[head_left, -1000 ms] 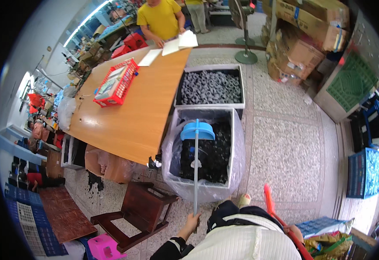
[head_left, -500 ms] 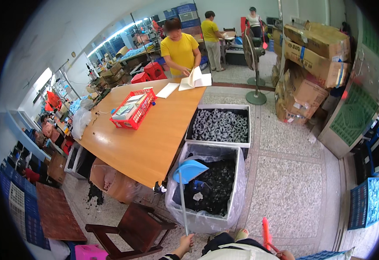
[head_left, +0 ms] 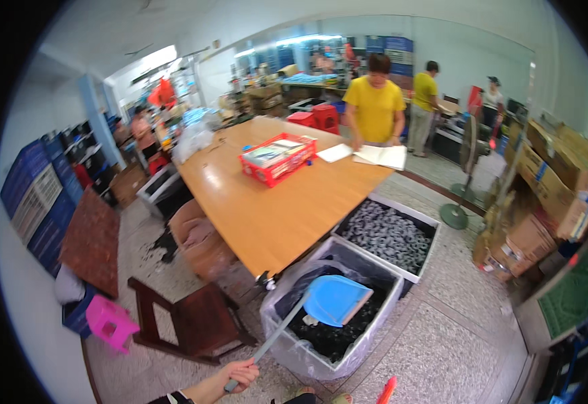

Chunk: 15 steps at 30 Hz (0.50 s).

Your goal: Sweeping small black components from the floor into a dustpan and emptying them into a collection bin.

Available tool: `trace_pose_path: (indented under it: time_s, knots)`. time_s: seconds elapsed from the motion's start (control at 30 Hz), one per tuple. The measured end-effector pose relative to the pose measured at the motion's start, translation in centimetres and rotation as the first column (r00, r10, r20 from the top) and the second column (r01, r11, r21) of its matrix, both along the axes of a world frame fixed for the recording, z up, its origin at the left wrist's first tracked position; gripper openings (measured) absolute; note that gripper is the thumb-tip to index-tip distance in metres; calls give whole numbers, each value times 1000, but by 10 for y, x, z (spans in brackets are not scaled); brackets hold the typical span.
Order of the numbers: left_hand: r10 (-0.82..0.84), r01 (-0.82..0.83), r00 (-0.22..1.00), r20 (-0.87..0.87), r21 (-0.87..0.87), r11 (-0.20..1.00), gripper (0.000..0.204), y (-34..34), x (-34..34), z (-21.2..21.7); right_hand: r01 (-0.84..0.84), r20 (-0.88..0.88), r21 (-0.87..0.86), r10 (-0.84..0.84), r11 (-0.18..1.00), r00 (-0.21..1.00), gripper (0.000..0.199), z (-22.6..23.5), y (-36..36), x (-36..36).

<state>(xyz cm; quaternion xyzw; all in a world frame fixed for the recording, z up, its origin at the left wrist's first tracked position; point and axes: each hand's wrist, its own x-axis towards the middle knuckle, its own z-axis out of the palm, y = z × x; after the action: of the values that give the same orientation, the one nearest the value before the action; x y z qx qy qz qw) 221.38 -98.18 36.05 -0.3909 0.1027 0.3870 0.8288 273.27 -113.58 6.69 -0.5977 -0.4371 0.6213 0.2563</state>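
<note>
My left hand [head_left: 240,376] is closed around the grey handle of a long-handled blue dustpan [head_left: 334,301]. Its pan hangs over a white bin [head_left: 393,289] lined with clear plastic. Dark black scraps [head_left: 337,343] and a small pale piece lie in that bin, partly hidden under the pan. At the lower edge, the end of a red long object [head_left: 387,390] pokes into view; its kind does not show. My right hand is out of the picture.
A wooden table [head_left: 287,222] bears a red basket [head_left: 273,175] and papers. Another bin [head_left: 435,249] holds grey rings. Around me are a dark wooden chair [head_left: 206,323], a pink stool [head_left: 111,322], a fan [head_left: 454,215] and cardboard boxes [head_left: 563,182]. A person in yellow stands behind the table.
The view has swung left, so the scene sits further right. My left hand has raised the dustpan handle to a lower slant, with the pan further right over the bin. My right hand has left view.
</note>
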Motion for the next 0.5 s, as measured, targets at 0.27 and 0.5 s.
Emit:
trace_pose_path:
  time_s: [0.27, 0.5]
  knots:
    - [89, -114, 980, 178, 138, 984, 31, -66, -25, 11, -262, 50, -536, 341, 802, 939, 34, -69, 7, 24]
    - [118, -35, 967, -224, 342, 939, 27, -221, -96, 18, -465, 61, -436, 541, 771, 839, 31, 4, 64, -97]
